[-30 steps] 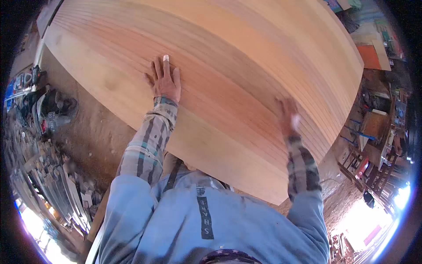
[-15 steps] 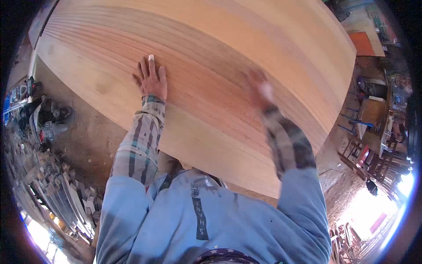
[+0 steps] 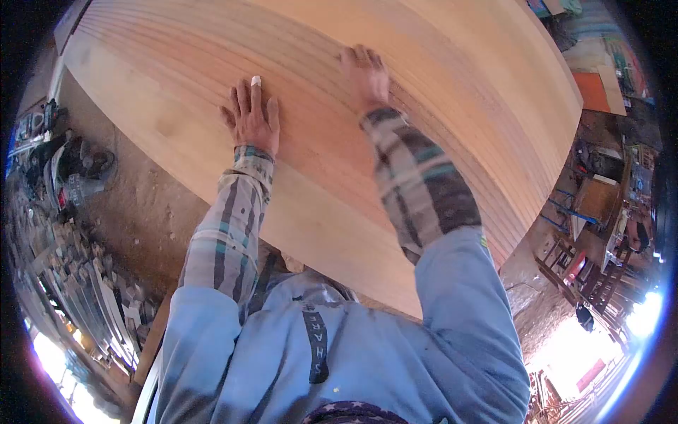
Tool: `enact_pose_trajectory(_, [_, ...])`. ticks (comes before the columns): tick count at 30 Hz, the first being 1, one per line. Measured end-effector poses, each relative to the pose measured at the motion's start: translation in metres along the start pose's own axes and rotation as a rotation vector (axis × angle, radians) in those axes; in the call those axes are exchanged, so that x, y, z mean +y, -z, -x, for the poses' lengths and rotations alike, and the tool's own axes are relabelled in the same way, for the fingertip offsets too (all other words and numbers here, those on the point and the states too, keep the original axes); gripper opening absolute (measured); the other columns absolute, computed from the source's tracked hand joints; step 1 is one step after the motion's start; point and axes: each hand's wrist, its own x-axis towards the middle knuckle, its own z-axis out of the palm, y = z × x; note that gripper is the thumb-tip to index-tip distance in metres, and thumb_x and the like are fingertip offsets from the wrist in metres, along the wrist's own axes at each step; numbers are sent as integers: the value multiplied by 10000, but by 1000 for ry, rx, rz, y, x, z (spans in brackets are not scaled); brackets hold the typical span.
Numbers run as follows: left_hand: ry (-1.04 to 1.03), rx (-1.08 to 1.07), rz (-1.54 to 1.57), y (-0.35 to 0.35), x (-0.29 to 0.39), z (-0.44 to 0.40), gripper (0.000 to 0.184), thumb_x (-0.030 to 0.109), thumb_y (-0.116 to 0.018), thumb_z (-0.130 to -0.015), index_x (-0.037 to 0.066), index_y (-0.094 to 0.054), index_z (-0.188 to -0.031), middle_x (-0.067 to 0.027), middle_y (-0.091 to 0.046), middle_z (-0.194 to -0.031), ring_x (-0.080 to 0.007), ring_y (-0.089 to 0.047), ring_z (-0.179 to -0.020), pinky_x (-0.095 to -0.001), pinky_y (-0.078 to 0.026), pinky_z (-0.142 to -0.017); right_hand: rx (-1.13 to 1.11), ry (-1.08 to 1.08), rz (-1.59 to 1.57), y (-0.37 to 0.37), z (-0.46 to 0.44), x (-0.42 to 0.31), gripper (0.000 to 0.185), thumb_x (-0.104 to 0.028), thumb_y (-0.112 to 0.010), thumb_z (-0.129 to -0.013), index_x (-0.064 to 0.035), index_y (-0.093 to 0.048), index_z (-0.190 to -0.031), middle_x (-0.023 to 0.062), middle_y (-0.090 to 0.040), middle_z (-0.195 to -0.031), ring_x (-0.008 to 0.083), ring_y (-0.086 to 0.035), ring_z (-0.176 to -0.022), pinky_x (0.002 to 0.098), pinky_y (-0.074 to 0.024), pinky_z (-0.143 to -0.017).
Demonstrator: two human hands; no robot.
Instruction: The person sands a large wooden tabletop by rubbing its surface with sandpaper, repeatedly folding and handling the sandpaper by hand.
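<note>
Many strips (image 3: 99,300) lie near the wooden panel (image 3: 321,177), left hand (image 3: 254,124) spread flat, right hand (image 3: 366,79) curled, grip unclear.

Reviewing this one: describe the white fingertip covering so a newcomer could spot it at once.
Start at the large striped wooden panel across the upper middle. The left hand lies spread on it, left of centre. The white covering caps its index finger; its other fingers show no white.
</note>
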Motion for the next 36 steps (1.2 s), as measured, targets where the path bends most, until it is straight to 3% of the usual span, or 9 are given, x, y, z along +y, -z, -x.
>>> enact_pose_trajectory(5, [3, -2, 30, -5, -1, 1, 592, 478, -346, -979, 186, -298, -1491, -147, -226, -1556, -363, -176, -1438, -600, -64, -1140, 226, 202, 155, 2, 100, 69, 432, -204, -625, -802, -118, -564, -1222, 133, -584, -1178, 350, -529, -1155, 464, -425, -989])
enact_pose_trajectory(10, [5, -25, -38, -5, 5, 0, 598, 483, -317, -992, 173, -270, -1500, -120, -202, -1571, -340, -153, -1450, -596, -54, -1141, 100, -95, 162, 81, 247, 137, 194, -81, -603, -845, -50, -634, -1034, 148, -620, -960, 347, -595, -935, 442, -481, -847])
enact_pose_trajectory(15, [17, -27, -28, -5, 6, 1, 587, 461, -345, -986, 177, -280, -1496, -131, -196, -1570, -351, -142, -1450, -602, -29, -1139, 315, -12, 90, 15, 177, 118, 186, -93, -614, -851, -84, -650, -1034, 151, -620, -970, 335, -595, -953, 438, -489, -806])
enact_pose_trajectory(17, [26, -9, -19, -5, 5, 1, 585, 454, -365, -979, 182, -289, -1492, -141, -199, -1566, -359, -152, -1445, -609, -11, -1136, 399, 102, 85, -50, 96, 95, 300, -145, -561, -884, -118, -617, -1178, 172, -617, -1166, 335, -564, -1132, 413, -461, -963])
enact_pose_trajectory(22, [18, -15, 19, 2, 3, 3, 579, 448, -366, -981, 164, -308, -1482, -141, -199, -1565, -358, -152, -1445, -598, -18, -1140, 133, -34, -35, -29, -75, -51, 344, -211, -531, -889, -102, -589, -1210, 170, -611, -1200, 343, -537, -1183, 431, -424, -1007])
enact_pose_trajectory(26, [12, -14, 45, -1, 7, 1, 573, 443, -379, -982, 151, -322, -1472, -149, -214, -1559, -370, -177, -1435, -600, -45, -1140, 254, 2, 4, -44, -21, -10, 358, -195, -534, -884, -111, -566, -1231, 180, -586, -1192, 352, -515, -1185, 469, -423, -983])
enact_pose_trajectory(28, [-2, -17, 79, 4, 11, 3, 575, 436, -394, -979, 145, -324, -1470, -157, -209, -1558, -375, -171, -1435, -607, -39, -1136, -7, 8, 95, 20, 59, 22, 440, -232, -571, -893, -182, -507, -1325, 167, -568, -1231, 367, -503, -1197, 484, -398, -1025])
enact_pose_trajectory(31, [-21, -58, 136, 6, 31, 11, 582, 423, -425, -970, 135, -327, -1466, -173, -201, -1556, -386, -159, -1436, -620, -27, -1130, 126, -142, 14, 53, 167, 99, 186, -168, -579, -914, -102, -685, -1052, 119, -631, -1000, 313, -577, -993, 408, -471, -871])
enact_pose_trajectory(36, [-74, -132, 228, 22, 45, 19, 584, 367, -508, -945, 128, -350, -1453, -197, -207, -1547, -404, -141, -1436, -625, -10, -1126, 213, -117, -127, 62, 151, 89, 132, -87, -585, -896, -56, -660, -999, 121, -603, -916, 316, -557, -896, 415, -461, -796])
